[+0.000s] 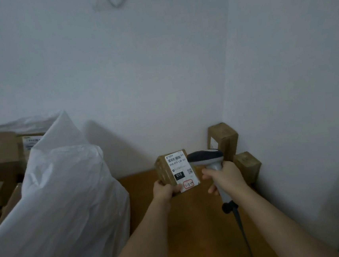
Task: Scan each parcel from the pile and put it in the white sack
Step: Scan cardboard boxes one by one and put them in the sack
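Parcel [176, 170], label up, sits at lower centre of frame, gripped at its lower corner by left hand [164, 191]; right hand [225, 177] clenches scanner [207, 160] just right of it.

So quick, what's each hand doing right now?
Left hand: closed on the small parcel, label facing up.
Right hand: closed around the scanner handle, its head beside the label.

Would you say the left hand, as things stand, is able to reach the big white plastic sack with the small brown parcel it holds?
Probably yes. The left hand grips the small brown labelled parcel just right of the white plastic sack, and only bare wooden tabletop shows between them.
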